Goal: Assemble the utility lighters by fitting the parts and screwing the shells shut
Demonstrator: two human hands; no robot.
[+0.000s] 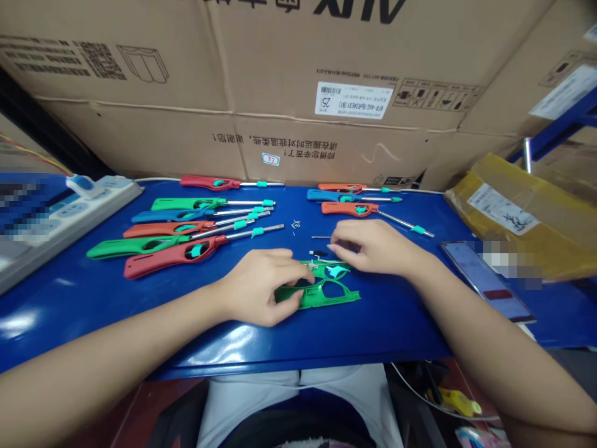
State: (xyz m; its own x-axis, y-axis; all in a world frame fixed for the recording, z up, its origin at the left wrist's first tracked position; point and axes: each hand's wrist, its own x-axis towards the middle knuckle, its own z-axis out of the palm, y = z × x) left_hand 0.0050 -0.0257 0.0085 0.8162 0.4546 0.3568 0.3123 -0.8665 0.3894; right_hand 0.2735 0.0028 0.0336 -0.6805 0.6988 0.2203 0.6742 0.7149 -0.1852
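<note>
My left hand point(268, 286) is curled over the left end of a green lighter casing half point(326, 297), its thumb on the near side. Just behind lies another green casing half point(321, 271), partly hidden by my left fingers, with a turquoise trigger point(336, 271) in it. My right hand point(373, 246) pinches a thin metal rod point(321, 237) that points left; its other end is hidden in the fingers. Beneath these fingertips are a small black part point(319, 253) with a white tip and a thin pale wire.
Several assembled lighters, such as a red one point(175, 256), lie at left; a blue lighter point(331, 196) is among those behind my right hand. Small white bits point(296, 225) lie between. A power strip point(69, 211), phone point(487, 280), yellow-taped package point(527, 218) and large carton point(280, 93) surround the blue table.
</note>
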